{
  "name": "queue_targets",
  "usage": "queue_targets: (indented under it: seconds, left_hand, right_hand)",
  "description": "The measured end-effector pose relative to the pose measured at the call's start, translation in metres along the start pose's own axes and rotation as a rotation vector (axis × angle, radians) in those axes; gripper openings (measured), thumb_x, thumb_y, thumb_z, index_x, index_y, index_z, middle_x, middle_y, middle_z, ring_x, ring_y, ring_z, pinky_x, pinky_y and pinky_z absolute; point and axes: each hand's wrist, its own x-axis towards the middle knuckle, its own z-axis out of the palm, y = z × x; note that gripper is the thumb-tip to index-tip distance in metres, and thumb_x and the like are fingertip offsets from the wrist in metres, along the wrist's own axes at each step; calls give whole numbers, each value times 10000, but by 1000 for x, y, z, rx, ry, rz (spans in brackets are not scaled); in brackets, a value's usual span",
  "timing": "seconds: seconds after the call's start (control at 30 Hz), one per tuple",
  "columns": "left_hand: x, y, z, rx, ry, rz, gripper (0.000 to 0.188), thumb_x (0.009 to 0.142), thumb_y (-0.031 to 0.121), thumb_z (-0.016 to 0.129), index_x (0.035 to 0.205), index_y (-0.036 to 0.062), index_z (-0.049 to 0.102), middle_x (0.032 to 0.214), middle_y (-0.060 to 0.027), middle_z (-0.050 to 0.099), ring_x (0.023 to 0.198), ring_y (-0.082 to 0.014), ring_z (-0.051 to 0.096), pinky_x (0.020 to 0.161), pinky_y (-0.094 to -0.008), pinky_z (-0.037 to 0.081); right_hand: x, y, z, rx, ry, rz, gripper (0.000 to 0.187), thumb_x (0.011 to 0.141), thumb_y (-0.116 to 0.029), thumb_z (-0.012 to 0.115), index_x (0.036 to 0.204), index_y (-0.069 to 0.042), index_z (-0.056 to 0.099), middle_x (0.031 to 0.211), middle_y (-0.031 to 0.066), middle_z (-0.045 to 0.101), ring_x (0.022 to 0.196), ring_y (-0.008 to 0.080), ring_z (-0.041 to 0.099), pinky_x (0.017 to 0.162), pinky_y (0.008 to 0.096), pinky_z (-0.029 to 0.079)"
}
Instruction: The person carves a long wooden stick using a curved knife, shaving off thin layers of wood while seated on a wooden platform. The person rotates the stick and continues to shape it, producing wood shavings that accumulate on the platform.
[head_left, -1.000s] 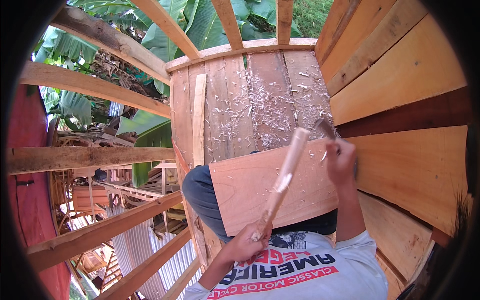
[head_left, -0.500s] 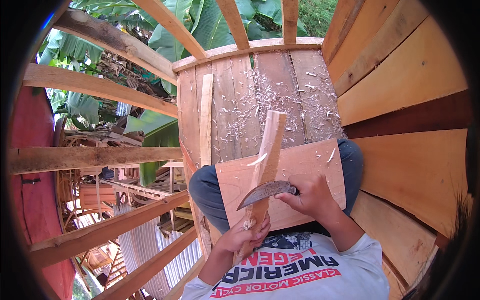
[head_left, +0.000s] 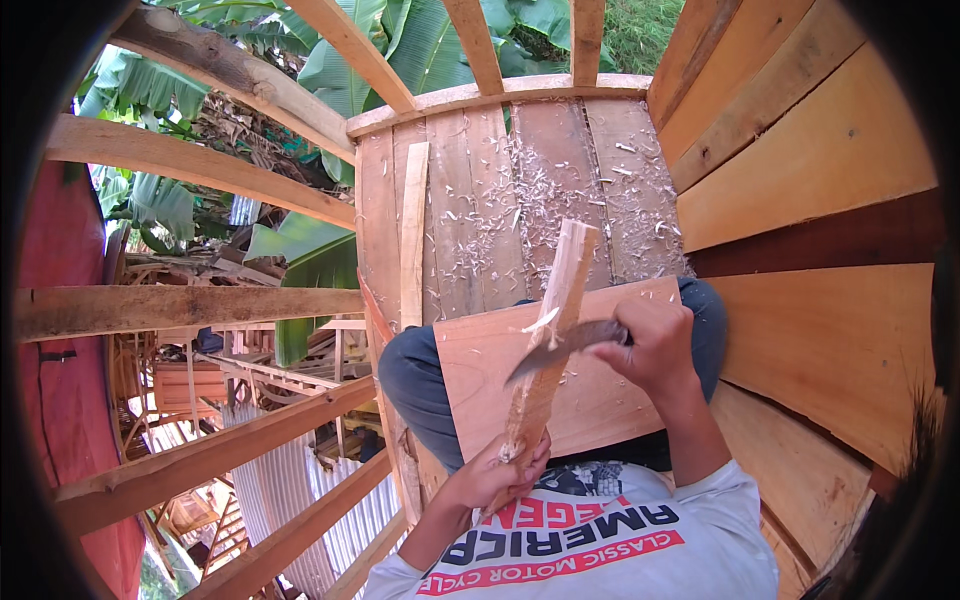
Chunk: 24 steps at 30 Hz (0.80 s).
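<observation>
My left hand (head_left: 497,474) is wrapped round the lower end of a wooden stick (head_left: 562,290), which tilts up and away from me. In my right hand (head_left: 655,345) is a knife (head_left: 560,350) with a broad, dark, curved blade, its handle mostly hidden by my fingers. The blade lies across the middle of the stick, slightly blurred. A pale curl of wood (head_left: 541,321) clings to the stick just beyond the blade. Under the stick a flat wooden board (head_left: 625,400) rests over my crossed legs.
Wood shavings (head_left: 540,190) litter the plank floor (head_left: 385,200) ahead. A loose wooden strip (head_left: 413,235) lies on it at the left. Slatted rails (head_left: 200,300) line the left side, and a plank wall (head_left: 820,310) rises close on the right. Banana leaves (head_left: 350,60) hang beyond.
The knife has moved up along the stick, away from me, with my right hand. The stick's far end has shifted a little to the right. My left hand keeps its grip.
</observation>
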Motion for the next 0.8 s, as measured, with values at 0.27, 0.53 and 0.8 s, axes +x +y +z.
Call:
queue_targets:
  seconds: [0.27,0.53,0.8]
  left_hand:
    - [-23,-11,-27,-103,91,29,299,739,109,599,929,73,371,697,-2,392,534,-81,375,475,-224,330]
    - [-19,5,-17,-55,40,23,249,735,109,533,919,87,366,722,13,401,549,-60,362,491,-201,330]
    - [-13,0,3,-135,85,-39,292,732,97,612,914,60,387,675,22,394,558,-61,373,495,-199,320]
  right_hand:
    - [19,20,-38,158,0,420,566,867,-466,626,612,23,497,504,152,393,454,223,423,452,368,336]
    - [1,-35,-2,219,-223,202,482,755,-495,714,624,-45,602,504,109,519,461,297,549,446,381,414]
    - [12,-13,-6,49,-114,196,510,724,-541,710,609,-56,599,524,95,527,507,280,562,505,365,425]
